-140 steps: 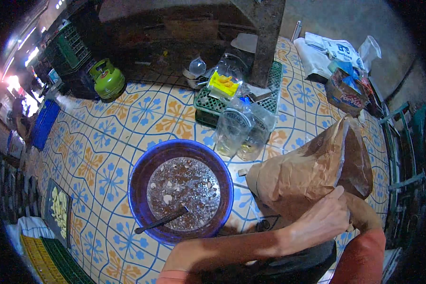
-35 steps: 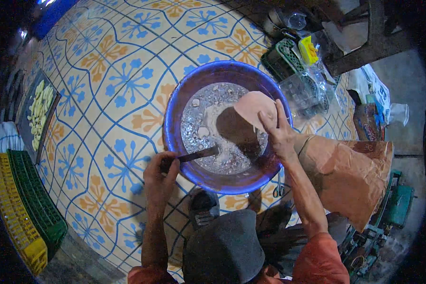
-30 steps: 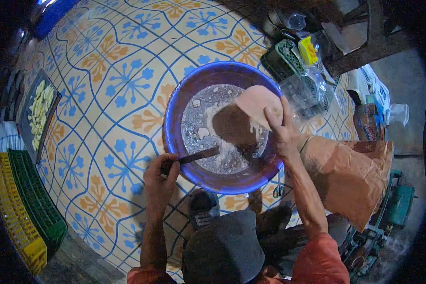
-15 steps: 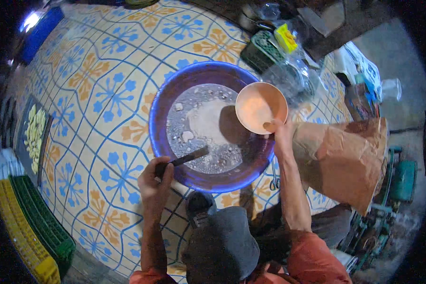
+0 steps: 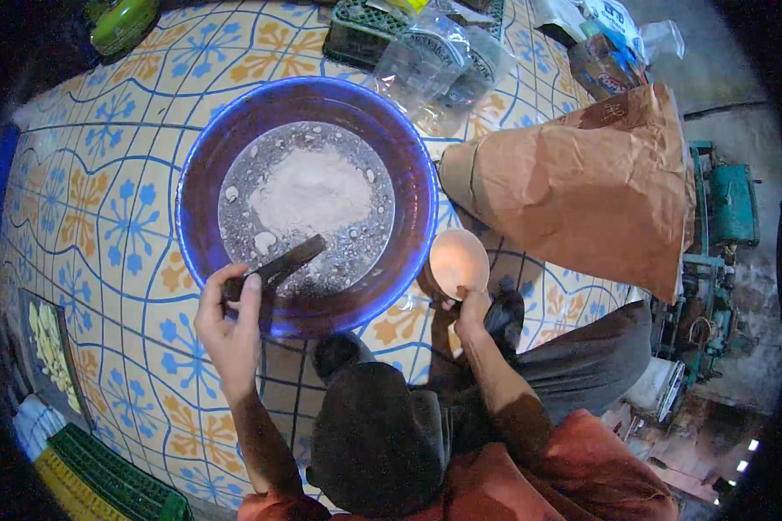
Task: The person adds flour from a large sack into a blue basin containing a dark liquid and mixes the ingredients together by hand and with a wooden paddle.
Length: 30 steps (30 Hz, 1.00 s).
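A large blue basin (image 5: 217, 139) sits on the patterned tile floor, holding a dark wet mix with a heap of pale powder (image 5: 311, 187) on top. My left hand (image 5: 228, 323) grips the handle of a dark flat stirring tool (image 5: 278, 267) that rests in the mix at the basin's near rim. My right hand (image 5: 462, 300) holds a small pale bowl (image 5: 458, 262), now empty, just outside the basin's right rim. A big brown paper sack (image 5: 582, 187) lies open to the right of the bowl.
Clear plastic bags (image 5: 443, 61) and a green crate (image 5: 361, 30) lie beyond the basin. A green gas canister (image 5: 122, 22) is at the far left. Green and yellow crates (image 5: 96, 482) stand at the lower left, and teal machinery (image 5: 712, 252) stands at the right.
The powder in the small bowl was tipped over the basin and now lies in a heap on the mix. My right hand has pulled the empty bowl back toward the sack.
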Available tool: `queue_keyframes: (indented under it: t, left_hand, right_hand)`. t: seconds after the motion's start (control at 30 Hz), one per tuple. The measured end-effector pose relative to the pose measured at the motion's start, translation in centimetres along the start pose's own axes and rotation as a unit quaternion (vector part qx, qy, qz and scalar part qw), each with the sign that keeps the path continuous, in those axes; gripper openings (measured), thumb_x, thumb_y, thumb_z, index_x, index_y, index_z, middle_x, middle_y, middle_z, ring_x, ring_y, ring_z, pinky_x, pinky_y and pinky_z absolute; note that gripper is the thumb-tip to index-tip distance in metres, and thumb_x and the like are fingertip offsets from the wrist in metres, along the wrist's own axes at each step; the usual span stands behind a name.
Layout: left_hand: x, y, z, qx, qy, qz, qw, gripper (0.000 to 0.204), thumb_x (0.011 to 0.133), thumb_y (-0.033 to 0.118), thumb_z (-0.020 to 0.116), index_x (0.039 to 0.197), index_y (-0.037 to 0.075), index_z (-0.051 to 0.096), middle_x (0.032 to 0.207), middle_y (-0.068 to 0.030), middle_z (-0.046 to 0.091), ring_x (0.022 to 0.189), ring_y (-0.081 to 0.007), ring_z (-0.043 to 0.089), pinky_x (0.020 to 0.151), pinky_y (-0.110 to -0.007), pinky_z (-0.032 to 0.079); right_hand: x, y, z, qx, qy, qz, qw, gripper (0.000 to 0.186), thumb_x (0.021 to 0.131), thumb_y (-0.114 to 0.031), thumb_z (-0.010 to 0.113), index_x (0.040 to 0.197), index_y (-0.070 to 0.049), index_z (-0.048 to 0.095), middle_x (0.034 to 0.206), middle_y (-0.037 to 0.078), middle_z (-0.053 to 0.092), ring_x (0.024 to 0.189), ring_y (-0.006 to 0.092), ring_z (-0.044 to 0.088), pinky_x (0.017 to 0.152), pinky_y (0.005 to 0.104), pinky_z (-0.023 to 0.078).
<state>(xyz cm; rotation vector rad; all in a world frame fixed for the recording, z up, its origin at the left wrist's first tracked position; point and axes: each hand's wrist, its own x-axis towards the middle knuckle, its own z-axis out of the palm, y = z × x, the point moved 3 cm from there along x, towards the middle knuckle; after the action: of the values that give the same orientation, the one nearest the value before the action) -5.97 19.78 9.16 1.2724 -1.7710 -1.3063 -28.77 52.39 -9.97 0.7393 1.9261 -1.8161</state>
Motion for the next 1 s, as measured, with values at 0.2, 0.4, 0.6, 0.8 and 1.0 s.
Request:
queue_keyframes:
  t: [0.2, 0.4, 0.6, 0.8, 1.0]
  left_hand:
    - [0.7, 1.5, 0.3, 0.055, -0.06, 0.017, 0.997, 0.015, 0.078, 0.008, 0.064, 0.092, 0.004, 0.061, 0.074, 0.0027, 0.056, 0.057, -0.0024, 0.041, 0.051, -0.017, 0.035]
    - [0.6, 2.8, 4.1, 0.08, -0.186, 0.029, 0.979, 0.028, 0.071, 0.017, 0.072, 0.093, 0.004, 0.059, 0.092, -0.0131, 0.063, 0.073, -0.0158, 0.062, 0.063, -0.028, 0.048]
    - [0.7, 0.3, 3.0, -0.057, -0.07, 0.182, 0.979, 0.042, 0.068, 0.02, 0.073, 0.101, 0.003, 0.054, 0.108, -0.0174, 0.057, 0.097, -0.0324, 0.056, 0.082, -0.036, 0.045]
    - [4.2, -11.4, -5.5, 0.072, 0.233, -0.037, 0.969, 0.031, 0.083, 0.022, 0.06, 0.101, -0.003, 0.053, 0.1, -0.0145, 0.058, 0.086, -0.0255, 0.054, 0.076, -0.034, 0.043]
    - [4.0, -17.3, -1.6, -0.215, 0.21, -0.15, 0.942, 0.039, 0.092, 0.034, 0.042, 0.104, 0.0, 0.056, 0.092, -0.0058, 0.058, 0.077, -0.0143, 0.051, 0.069, -0.027, 0.042]
  right_hand:
    - [-5.9, -2.6, 3.4, -0.137, 0.046, -0.204, 0.968, 0.058, 0.081, -0.014, 0.056, 0.131, -0.001, 0.029, 0.117, 0.017, 0.045, 0.111, 0.0289, 0.042, 0.082, 0.0378, 0.043]
    - [-16.1, -10.0, 15.3, -0.316, -0.199, -0.617, 0.693, 0.081, 0.068, -0.016, 0.07, 0.133, -0.001, 0.025, 0.131, 0.02, 0.035, 0.124, 0.0348, 0.029, 0.103, 0.0435, 0.019]
    - [-18.7, -9.3, 22.4, -0.106, -0.307, -0.362, 0.874, 0.016, 0.089, -0.018, 0.049, 0.09, -0.003, 0.056, 0.064, 0.001, 0.053, 0.056, 0.0088, 0.048, 0.051, 0.0243, 0.04]
    - [-9.5, -12.9, 25.2, 0.143, -0.206, -0.279, 0.927, 0.039, 0.09, -0.041, 0.042, 0.062, -0.015, 0.034, 0.053, -0.005, 0.026, 0.042, 0.007, 0.026, 0.039, 0.0221, 0.022]
    - [-10.9, -13.0, 37.3, 0.105, -0.28, -0.406, 0.863, 0.038, 0.09, -0.042, 0.045, 0.065, -0.013, 0.041, 0.051, -0.004, 0.033, 0.039, 0.0089, 0.029, 0.035, 0.0222, 0.026]
